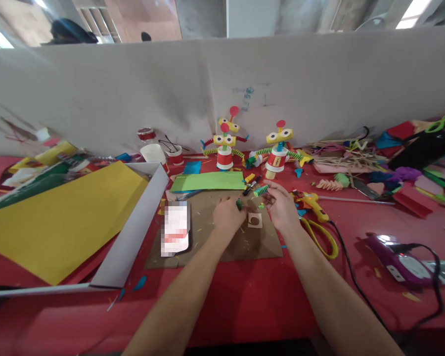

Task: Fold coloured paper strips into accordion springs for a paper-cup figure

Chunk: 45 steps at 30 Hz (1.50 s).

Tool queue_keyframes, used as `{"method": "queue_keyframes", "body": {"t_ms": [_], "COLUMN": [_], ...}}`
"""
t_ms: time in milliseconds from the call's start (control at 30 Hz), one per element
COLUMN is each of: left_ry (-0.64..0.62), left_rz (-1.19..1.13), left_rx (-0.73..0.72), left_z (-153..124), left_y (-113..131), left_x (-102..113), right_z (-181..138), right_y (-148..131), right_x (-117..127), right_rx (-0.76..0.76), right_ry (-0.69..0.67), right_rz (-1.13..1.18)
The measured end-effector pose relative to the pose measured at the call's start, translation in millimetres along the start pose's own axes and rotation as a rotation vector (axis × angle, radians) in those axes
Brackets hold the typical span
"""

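Head camera: Both of a person's bare hands work over a brown cardboard sheet (207,237) laid on a red-covered bench (244,301). The left hand (227,215) has its fingers (233,205) curled shut around a small green coil (239,203) of folded paper, held just above the cardboard. The right hand (282,210) sits close beside it, its fingers (272,195) bent toward a second green coil (260,190) at the cardboard's far edge. They meet its near end, but whether they grip it cannot be told.

Between the two hands lies one small cardboard square (254,220) with a dark hole in it.

Three paper-cup figures stand against the white partition (319,84), two at left (224,148) (230,123) and one at right (278,148), each with yellow eye bands and coiled arms.

One green sheet (207,181) lies just beyond the cardboard, with one black marker (251,185) at its right end. One large yellow sheet (59,222) rests in a white tray (133,232) at the left.

To the right of the hands are one yellow glue gun (313,202), one pair of yellow-handled scissors (324,240) and, well apart, one purple tool (393,257) with a black cord. Paper scraps (356,158) crowd the far right of the bench.
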<state>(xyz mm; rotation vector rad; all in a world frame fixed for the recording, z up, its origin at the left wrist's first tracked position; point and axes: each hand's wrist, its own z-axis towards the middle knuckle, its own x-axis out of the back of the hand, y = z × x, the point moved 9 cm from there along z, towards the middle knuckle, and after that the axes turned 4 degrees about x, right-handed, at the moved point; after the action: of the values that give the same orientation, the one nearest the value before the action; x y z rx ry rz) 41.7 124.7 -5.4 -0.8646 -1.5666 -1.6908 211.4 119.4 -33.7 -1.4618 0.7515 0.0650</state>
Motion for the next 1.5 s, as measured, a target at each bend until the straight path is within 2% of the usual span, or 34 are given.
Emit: {"method": "queue_keyframes", "body": {"t_ms": [100, 200, 300, 400, 633, 800, 933, 1033, 1167, 1267, 1367, 1500], "left_ry": [-0.062, -0.149, -0.3, -0.357, -0.44, -0.487, -0.488, -0.47, -0.435, -0.416, -0.383, -0.297], "left_rz": [-0.223, -0.767, -1.274, -1.484, -1.69, -1.801, -1.816, -1.749, -1.604, -1.509, -1.469, -1.503], "left_rx": [0.049, 0.174, 0.265, 0.354, 0.448, 0.555, 0.561, 0.486, 0.254, 0.139, 0.104, 0.146], "left_z": [8, 6, -5, -13, -15, -20, -22, -22, -22, -25, -26, -23], "left_y": [-6, -26, -36, -44, -41, -35, -33, -34, -25, -17, -14, -22], "left_x": [-12, -16, -16, -9, -3, -6, -6, -4, 6, 12, 15, 14], "right_z": [0, -2, -7, -14, -25, -28, -29, -29, -29, -27, -26, -31], "right_y": [1, 0, -3, -4, -7, -7, -6, -9, -12, -11, -10, -7], "right_x": [0, -4, -11, -23, -36, -39, -40, -41, -40, -40, -39, -40], "right_rx": [-0.049, -0.066, -0.062, -0.077, -0.031, -0.034, -0.055, -0.041, -0.009, -0.008, -0.004, 0.014], "right_ry": [0.013, 0.009, -0.034, -0.145, -0.273, -0.285, -0.293, -0.283, -0.269, -0.279, -0.27, -0.243], "right_rz": [0.075, 0.131, 0.151, 0.12, 0.056, 0.059, 0.075, 0.098, 0.096, 0.107, 0.106, 0.104]}}
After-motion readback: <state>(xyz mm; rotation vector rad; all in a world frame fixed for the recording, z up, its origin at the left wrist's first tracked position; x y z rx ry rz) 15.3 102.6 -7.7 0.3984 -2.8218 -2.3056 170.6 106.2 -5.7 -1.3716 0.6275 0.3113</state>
